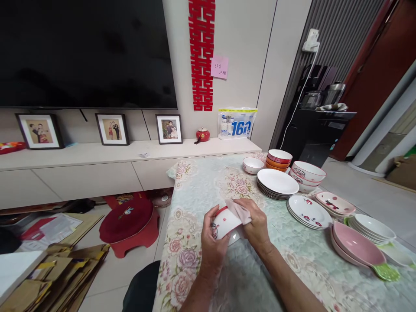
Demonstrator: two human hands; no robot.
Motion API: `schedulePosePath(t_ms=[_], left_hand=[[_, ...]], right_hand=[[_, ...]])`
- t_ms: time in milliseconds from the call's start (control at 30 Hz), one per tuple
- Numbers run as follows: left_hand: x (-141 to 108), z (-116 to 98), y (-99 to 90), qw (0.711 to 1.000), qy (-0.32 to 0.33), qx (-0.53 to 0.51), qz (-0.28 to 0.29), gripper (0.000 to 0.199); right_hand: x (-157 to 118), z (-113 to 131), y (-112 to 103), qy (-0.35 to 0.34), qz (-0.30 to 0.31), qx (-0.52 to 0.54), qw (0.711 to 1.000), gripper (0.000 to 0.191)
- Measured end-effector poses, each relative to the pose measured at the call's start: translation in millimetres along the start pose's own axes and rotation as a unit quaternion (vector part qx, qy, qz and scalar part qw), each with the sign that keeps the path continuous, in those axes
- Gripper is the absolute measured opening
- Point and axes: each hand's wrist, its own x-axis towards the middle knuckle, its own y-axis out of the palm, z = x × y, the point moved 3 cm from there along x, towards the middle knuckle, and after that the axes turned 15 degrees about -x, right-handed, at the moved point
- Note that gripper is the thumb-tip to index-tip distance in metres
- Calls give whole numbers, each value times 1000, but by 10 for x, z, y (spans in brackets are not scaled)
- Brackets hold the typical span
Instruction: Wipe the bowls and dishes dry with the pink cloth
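Observation:
A white bowl (pixel 226 223) with a red rim and small red prints is tilted on its side above the flowered tablecloth. My left hand (pixel 212 236) grips it from the left, fingers wrapped round its edge. In my right hand (pixel 256 221) is a pale pink cloth (pixel 238 211), pressed against the bowl's right side and rim. Something clear and shiny (pixel 236 236) shows below the bowl, too hidden to name. The nearest tableware is a stack of white plates (pixel 277 181), behind and to the right of my right hand.
Right on the flowered tablecloth (pixel 201 186) stand a small bowl (pixel 253 165), orange bowls (pixel 277 162), larger bowls (pixel 308 172), flower-print plates (pixel 308 211), oval dishes (pixel 334 203), small white dishes (pixel 373 226) and pink dishes (pixel 357 243). A red stool (pixel 128 221) is left.

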Motion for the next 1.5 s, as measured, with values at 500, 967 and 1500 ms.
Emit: schedulePosePath(t_ms=[500,967,1500], left_hand=[[48,13,52,995,-86,-56,-16,58],[13,147,-6,977,-114,-164,-66,59],[-21,167,113,931,-266,-244,-48,68]], right_hand=[[-21,-178,82,194,43,107,974,26],[-74,-194,240,268,65,157,948,31],[-18,-361,68,264,91,9,960,22]])
